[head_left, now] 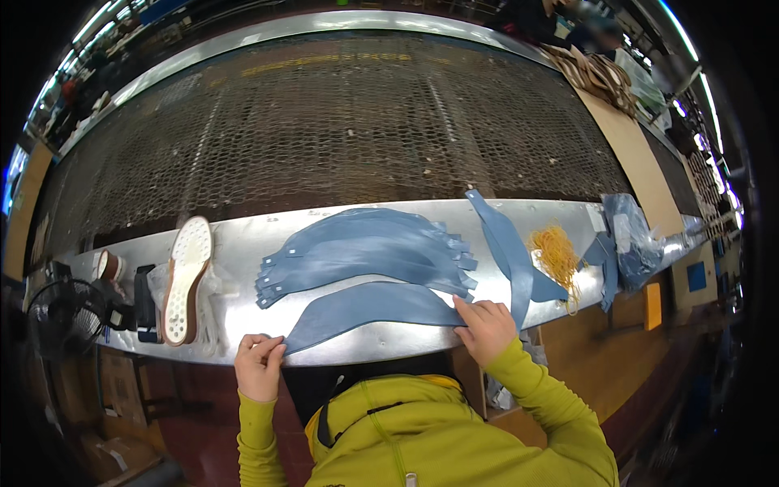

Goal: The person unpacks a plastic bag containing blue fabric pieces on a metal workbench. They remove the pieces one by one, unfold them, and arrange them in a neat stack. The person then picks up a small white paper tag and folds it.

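Note:
A curved blue strap piece [365, 309] lies along the near edge of the metal table, with its two ends in my fingers. My left hand [259, 360] pinches the left tip. At the other end, my right hand [487, 329] grips the strap between thumb and fingers. Just beyond it rests a fanned stack of similar blue strap pieces [365, 247], their narrow ends at both sides. To the right of the stack, more blue pieces [505, 243] lie crossed over one another, near a tangle of yellow strings [556, 258].
A shoe sole [188, 276] with a white top and brown edge stands left, beside clear plastic. A black fan [69, 312] is at the far left. Beyond the metal table [243, 231] runs a wide mesh conveyor [349, 130]. A plastic bag [631, 243] sits right.

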The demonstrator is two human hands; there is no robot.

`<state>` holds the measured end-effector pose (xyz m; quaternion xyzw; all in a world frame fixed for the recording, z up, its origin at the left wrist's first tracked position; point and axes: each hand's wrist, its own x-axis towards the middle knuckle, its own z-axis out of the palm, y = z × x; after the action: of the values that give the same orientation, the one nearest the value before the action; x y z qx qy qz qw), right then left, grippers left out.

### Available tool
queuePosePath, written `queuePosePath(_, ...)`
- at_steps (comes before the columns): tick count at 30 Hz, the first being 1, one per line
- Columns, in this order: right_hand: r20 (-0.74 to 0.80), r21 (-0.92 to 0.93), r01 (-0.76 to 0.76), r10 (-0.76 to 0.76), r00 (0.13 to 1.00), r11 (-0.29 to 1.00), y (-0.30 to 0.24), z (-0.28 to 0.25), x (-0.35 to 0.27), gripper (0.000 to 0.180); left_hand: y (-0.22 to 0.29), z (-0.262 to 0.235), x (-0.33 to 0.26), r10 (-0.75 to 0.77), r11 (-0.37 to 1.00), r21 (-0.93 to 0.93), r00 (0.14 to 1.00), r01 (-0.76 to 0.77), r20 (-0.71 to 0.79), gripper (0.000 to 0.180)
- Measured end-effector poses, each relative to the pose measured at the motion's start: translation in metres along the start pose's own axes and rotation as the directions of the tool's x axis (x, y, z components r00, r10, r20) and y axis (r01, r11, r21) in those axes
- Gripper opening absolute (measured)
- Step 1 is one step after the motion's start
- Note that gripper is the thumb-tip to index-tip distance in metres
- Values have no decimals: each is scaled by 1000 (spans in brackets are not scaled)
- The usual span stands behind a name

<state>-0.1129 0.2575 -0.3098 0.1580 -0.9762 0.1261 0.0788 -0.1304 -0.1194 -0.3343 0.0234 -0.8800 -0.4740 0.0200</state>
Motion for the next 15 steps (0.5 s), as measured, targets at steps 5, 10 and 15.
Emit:
queuePosePath(5, 95, 40, -83, 79, 992, 996, 1, 1, 0, 62, 11, 2, -6, 215, 909, 348, 974, -228, 76, 32)
queuePosePath(10, 56, -16, -36, 37, 998, 999, 8, 4, 4, 59, 12, 10, 0, 197, 901, 379, 977, -211, 76, 31)
queuePosePath(15, 120, 29, -90, 86, 989, 996, 14, 3, 3, 58, 16, 2, 7, 139, 934, 308, 977, -184, 161, 33)
